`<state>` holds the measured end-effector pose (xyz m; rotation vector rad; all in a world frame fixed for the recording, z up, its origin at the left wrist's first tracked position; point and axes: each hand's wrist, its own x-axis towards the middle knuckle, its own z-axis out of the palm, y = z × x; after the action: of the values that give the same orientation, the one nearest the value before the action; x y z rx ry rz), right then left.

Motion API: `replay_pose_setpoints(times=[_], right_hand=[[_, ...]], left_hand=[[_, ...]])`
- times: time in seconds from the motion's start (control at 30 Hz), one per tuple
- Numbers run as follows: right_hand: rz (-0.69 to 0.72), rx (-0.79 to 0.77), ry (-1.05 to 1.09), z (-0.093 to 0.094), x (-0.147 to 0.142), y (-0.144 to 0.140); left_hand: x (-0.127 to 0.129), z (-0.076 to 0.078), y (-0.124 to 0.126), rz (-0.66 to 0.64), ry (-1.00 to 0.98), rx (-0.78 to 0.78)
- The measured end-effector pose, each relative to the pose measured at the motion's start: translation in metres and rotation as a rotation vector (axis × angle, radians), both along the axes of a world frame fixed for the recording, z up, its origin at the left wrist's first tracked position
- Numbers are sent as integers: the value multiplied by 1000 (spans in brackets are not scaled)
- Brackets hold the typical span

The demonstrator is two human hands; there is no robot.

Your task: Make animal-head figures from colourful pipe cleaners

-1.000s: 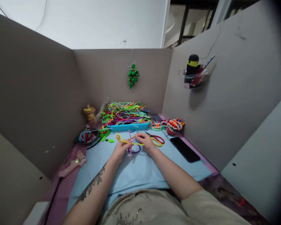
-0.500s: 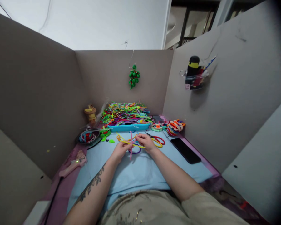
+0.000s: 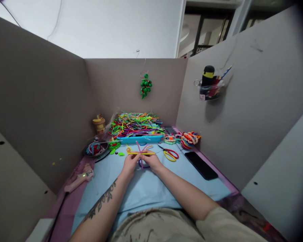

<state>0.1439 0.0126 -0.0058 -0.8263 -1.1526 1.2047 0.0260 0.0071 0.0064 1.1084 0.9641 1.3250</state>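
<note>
Over the light blue cloth, my left hand (image 3: 130, 163) and my right hand (image 3: 152, 160) meet, fingertips close together. Both are closed on crossed pipe cleaners at the point where they overlap. A yellow pipe cleaner (image 3: 148, 153) lies sideways across the crossing, and pink pipe cleaners (image 3: 138, 146) spread upward from it, with a pink end below. A purple pipe cleaner loop (image 3: 144, 165) shows beneath my hands. Behind my fingers is an orange pipe cleaner (image 3: 128, 149). The exact grip of each finger is too small to make out.
Scissors (image 3: 170, 154) with red and yellow handles and a black phone (image 3: 201, 165) lie right. A blue tray (image 3: 141, 139) heaped with pipe cleaners stands behind. At left are a dark bowl (image 3: 84, 150) and a pink glue gun (image 3: 78, 180). Grey panels (image 3: 131, 87) enclose the table.
My right hand has moved left and down, from the yellow pipe cleaner's right part to the crossing beside my left hand. The pink pipe cleaners now fan apart. The view has shifted slightly.
</note>
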Motion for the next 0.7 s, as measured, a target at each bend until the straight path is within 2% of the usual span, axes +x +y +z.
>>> replay_pose_setpoints(times=[0.2, 0.43, 0.53, 0.63, 0.7], right_hand=[[27, -98, 43, -11, 5, 7], [-93, -88, 34, -10, 4, 6], [-183, -53, -12, -9, 5, 6], [-252, -31, -53, -9, 7, 8], [-276, -32, -69, -9, 8, 9]], left_hand=[[1, 0, -1, -37, -13, -4], [0, -5, 0, -64, -32, -57], [0, -4, 1, -156, -117, -76], [-2, -3, 3, -285, -220, -160], [-4, -3, 4, -321, -263, -219]])
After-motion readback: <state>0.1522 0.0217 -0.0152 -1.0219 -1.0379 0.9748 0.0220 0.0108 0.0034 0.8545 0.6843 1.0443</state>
